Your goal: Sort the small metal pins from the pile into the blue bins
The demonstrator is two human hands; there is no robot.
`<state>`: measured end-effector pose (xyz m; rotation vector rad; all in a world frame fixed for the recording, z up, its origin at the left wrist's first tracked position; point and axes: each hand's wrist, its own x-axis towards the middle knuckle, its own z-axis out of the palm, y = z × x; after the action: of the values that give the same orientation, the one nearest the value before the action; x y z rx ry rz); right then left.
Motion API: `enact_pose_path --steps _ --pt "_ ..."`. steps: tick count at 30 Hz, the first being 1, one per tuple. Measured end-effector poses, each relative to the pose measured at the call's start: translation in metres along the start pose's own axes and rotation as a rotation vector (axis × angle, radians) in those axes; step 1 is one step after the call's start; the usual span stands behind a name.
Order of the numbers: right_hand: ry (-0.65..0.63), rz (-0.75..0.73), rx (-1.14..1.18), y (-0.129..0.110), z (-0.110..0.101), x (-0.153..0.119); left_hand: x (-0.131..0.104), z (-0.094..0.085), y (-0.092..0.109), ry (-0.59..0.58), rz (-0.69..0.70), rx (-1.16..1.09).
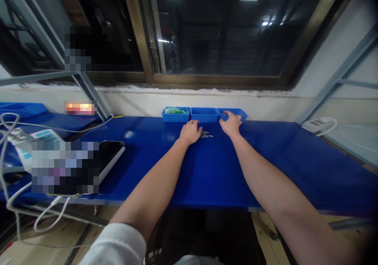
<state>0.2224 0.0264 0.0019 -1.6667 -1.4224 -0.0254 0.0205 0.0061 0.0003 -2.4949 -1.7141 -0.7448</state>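
My left hand (pixel 190 132) rests on the blue table, fingers loosely curved and slightly apart. Right beside its thumb lies a small loose pile of thin, silvery, pin-like metal pieces (pixel 207 135). My right hand (pixel 231 124) reaches over the front rim of the right blue bin (pixel 242 116), thumb and forefinger apart. Inside that bin the contents are mostly hidden by the hand. The middle blue bin (pixel 204 118) stands between the hands, against the wall. Green plastic-looking packets (pixel 176 110) fill the left blue bin (pixel 176 118).
A dark tablet-like device (pixel 110 154), partly blurred, lies at the left with white cables (pixel 56 217). More blue bins (pixel 25 109) stand at the far left. A white power strip (pixel 317 125) sits at the right edge. Grey metal frame posts (pixel 93 95) rise on both sides.
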Motion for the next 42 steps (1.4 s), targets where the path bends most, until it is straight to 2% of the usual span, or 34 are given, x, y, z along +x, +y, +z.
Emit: enact_pose_path --steps 8,13,16,19,22,25,31,38,42 --pt "-0.143 0.052 -0.124 0.010 0.005 0.001 -0.004 -0.001 0.001 -0.122 0.040 0.057" --pt "-0.120 -0.105 -0.077 -0.006 0.008 -0.014 -0.007 0.000 0.001 -0.278 0.064 0.073" --pt "-0.294 -0.260 -0.040 -0.018 0.012 -0.024 -0.007 0.000 0.001 -0.362 0.039 0.077" --pt "-0.446 -0.312 -0.052 -0.023 0.015 -0.030 -0.007 -0.001 0.003 -0.401 0.034 0.074" --pt "-0.511 -0.322 -0.030 -0.021 0.017 -0.031 -0.007 -0.002 0.004 -0.434 0.025 0.066" --pt "-0.514 -0.329 -0.013 -0.019 0.019 -0.028 -0.007 -0.003 0.005 -0.447 0.027 0.065" --pt "-0.470 -0.354 -0.042 -0.019 0.020 -0.028 -0.007 0.000 0.003 -0.405 0.061 0.071" --pt "-0.401 -0.382 0.040 -0.022 0.018 -0.028 -0.006 -0.003 0.008 -0.151 0.190 0.076" --pt "-0.373 -0.343 0.038 -0.025 0.014 -0.028 -0.004 -0.009 0.010 -0.067 0.183 0.064"
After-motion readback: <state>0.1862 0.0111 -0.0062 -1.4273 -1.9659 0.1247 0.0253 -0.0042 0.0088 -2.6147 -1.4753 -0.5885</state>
